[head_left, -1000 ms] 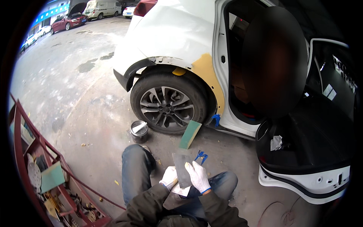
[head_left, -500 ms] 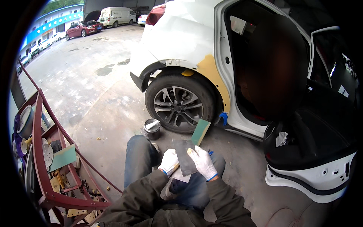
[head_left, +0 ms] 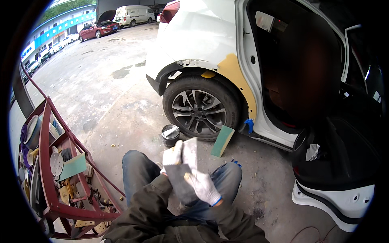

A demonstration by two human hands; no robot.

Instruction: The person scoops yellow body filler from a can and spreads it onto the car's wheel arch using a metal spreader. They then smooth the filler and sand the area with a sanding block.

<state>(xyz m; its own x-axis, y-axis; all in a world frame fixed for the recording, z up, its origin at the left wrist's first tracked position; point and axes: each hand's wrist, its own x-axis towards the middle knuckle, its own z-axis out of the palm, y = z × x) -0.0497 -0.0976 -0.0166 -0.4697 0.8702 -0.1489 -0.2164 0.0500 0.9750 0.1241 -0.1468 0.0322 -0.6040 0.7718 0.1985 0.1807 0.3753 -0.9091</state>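
Observation:
My left hand [head_left: 171, 156], in a white glove, is closed on a pale, mottled flat plate [head_left: 190, 150] held upright in front of me. My right hand [head_left: 200, 186], also gloved, grips a dark grey flat sheet [head_left: 178, 178] just nearer to me, overlapping the plate and part of my left hand. Beyond them a metal can [head_left: 170, 141] with a pale tool across its top and a long green board [head_left: 222, 141] lie by the rear wheel [head_left: 198, 108] of a white car with tan filler [head_left: 239, 77] behind the arch.
At left a red metal trolley [head_left: 54, 206] holds several sanding pads, tools and a green sheet [head_left: 73, 167]. At right the open car door [head_left: 336, 194] hangs beside a blurred dark shape [head_left: 302, 77] in the doorway. Blue clips [head_left: 249, 125] sit at the sill. Vehicles stand far back.
My left hand has risen with the pale plate, which was mostly behind the dark sheet. The dark sheet has dropped lower and leftward in my right hand. The view has shifted.

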